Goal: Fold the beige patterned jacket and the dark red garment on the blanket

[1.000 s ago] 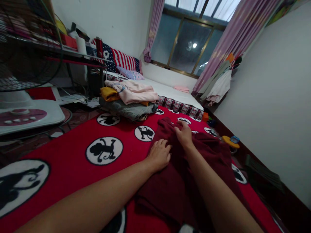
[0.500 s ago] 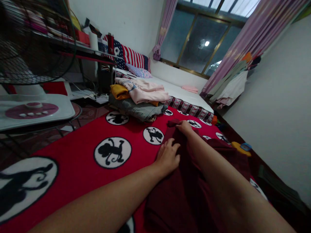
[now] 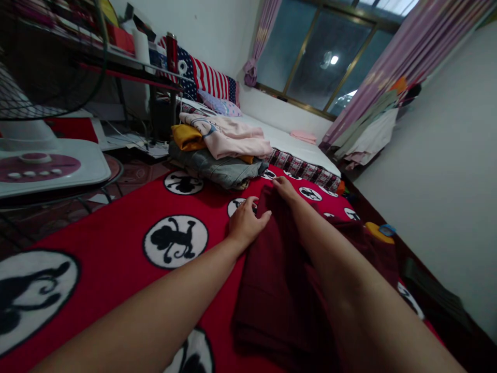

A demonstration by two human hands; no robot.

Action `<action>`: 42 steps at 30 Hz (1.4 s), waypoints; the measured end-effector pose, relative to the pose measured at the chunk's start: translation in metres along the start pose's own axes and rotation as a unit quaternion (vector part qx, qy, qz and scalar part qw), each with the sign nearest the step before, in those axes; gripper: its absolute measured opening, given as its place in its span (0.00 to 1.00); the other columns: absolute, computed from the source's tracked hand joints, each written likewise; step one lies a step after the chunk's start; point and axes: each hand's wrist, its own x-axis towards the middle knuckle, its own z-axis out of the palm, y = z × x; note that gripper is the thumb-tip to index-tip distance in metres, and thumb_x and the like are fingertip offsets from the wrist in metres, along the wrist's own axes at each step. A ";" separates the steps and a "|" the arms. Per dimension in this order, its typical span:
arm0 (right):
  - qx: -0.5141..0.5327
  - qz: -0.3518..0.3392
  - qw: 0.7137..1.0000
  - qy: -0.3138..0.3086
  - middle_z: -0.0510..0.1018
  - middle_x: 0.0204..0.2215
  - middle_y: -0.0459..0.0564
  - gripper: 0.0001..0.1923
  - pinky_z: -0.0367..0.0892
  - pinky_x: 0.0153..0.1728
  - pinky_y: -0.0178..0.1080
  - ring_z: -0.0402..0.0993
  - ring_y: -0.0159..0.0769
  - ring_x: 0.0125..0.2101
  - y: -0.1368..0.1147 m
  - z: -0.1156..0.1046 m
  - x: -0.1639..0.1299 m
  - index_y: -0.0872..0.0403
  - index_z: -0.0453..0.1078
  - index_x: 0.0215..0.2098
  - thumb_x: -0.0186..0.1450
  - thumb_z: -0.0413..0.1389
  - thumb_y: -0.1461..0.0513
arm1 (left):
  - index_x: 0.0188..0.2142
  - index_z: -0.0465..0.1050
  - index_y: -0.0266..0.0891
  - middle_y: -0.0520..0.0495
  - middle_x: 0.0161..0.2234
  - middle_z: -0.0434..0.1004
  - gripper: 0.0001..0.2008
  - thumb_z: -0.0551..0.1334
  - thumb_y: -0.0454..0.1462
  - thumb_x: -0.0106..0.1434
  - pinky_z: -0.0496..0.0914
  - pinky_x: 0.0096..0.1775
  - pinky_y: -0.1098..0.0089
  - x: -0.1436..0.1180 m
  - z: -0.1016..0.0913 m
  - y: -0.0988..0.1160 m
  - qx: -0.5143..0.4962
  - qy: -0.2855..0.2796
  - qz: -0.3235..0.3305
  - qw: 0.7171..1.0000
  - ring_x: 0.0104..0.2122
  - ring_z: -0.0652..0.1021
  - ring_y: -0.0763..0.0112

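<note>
A dark maroon garment (image 3: 267, 290), folded into a long strip on the left with a looser part spread to the right, lies on the red blanket (image 3: 128, 217). At the strip's far end, my right hand (image 3: 286, 189) has its fingers closed on the cloth edge; the fingertips are partly hidden. My left hand (image 3: 248, 221) is beside the strip's left edge, fingers spread and bent, thumb over the cloth and nothing held. Beyond both hands sits a stack of folded clothes, with a pink top (image 3: 233, 140), a mustard piece (image 3: 188, 137) and grey-blue denim (image 3: 217, 168).
On the left a fan (image 3: 50, 160) stands on a round stool, with a cluttered desk (image 3: 132, 75) behind it. A second bed (image 3: 287, 137) reaches toward the window. Clothes hang (image 3: 368, 129) by the right wall, and a yellow object (image 3: 378, 233) lies at the bed's right side.
Both hands have moved farther away and slightly left. The strip's far end, bunched under my right hand before, now lies straighter and reaches farther. The camera view has shifted slightly.
</note>
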 end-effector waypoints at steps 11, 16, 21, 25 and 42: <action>0.062 -0.189 0.978 -0.059 0.78 0.40 0.51 0.10 0.66 0.49 0.42 0.74 0.39 0.44 -0.019 -0.083 -0.168 0.53 0.73 0.34 0.59 0.51 0.68 | 0.38 0.77 0.40 0.46 0.40 0.81 0.12 0.64 0.43 0.58 0.70 0.44 0.69 0.002 -0.001 -0.003 0.072 -0.051 0.030 0.996 0.41 0.78 0.65; -0.020 -0.145 0.959 -0.243 0.76 0.41 0.51 0.09 0.68 0.44 0.40 0.73 0.39 0.41 -0.055 -0.127 -0.251 0.51 0.74 0.41 0.62 0.58 0.61 | 0.35 0.78 0.40 0.45 0.39 0.81 0.19 0.63 0.52 0.58 0.70 0.44 0.67 0.001 -0.004 0.000 0.129 -0.070 0.041 0.988 0.41 0.78 0.62; -0.121 -0.100 0.944 -0.291 0.68 0.53 0.53 0.36 0.66 0.48 0.44 0.68 0.45 0.49 -0.065 -0.123 -0.299 0.46 0.65 0.57 0.52 0.69 0.56 | 0.45 0.76 0.40 0.43 0.42 0.80 0.28 0.65 0.56 0.53 0.70 0.43 0.64 -0.003 -0.009 0.005 0.190 -0.087 0.043 0.977 0.42 0.78 0.57; -0.080 -0.071 0.965 -0.239 0.71 0.41 0.49 0.12 0.65 0.40 0.38 0.69 0.37 0.40 -0.059 -0.099 -0.301 0.51 0.71 0.40 0.58 0.62 0.66 | 0.42 0.77 0.43 0.45 0.40 0.81 0.20 0.65 0.52 0.55 0.70 0.41 0.64 -0.004 -0.007 0.003 0.225 -0.108 0.060 0.966 0.42 0.78 0.56; 0.153 0.054 0.983 -0.087 0.76 0.25 0.47 0.15 0.66 0.29 0.35 0.72 0.34 0.26 -0.048 -0.097 -0.268 0.54 0.74 0.33 0.64 0.55 0.52 | 0.40 0.79 0.41 0.43 0.49 0.73 0.12 0.61 0.41 0.62 0.67 0.53 0.66 -0.011 -0.019 0.016 0.206 -0.150 0.214 0.943 0.49 0.74 0.61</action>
